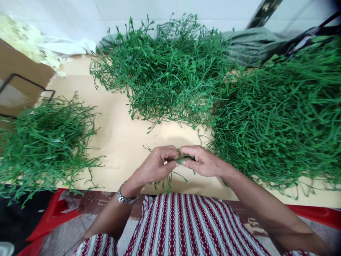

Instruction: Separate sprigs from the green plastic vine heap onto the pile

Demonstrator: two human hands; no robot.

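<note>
My left hand (163,162) and my right hand (200,160) meet above the near part of the table. Both are closed, thumb against fingers, on a thin green stem (183,156) that looks like plastic. Fingers hide most of it, so I cannot tell whether it is one stem or a few. Below my hands, some loose green stems (169,179) show close to the table's front edge. Nearest on the right is a large heap of branching green stems (277,121), its edge just beyond my right wrist.
Another heap of green stems (170,67) spreads along the back. A smaller one (50,138) lies at the left, by a cardboard box (23,71) and a black wire frame (29,81). Pale yellow petal-like pieces (23,39) sit at the back left, and grey-green cloth (250,44) lies along the wall.
</note>
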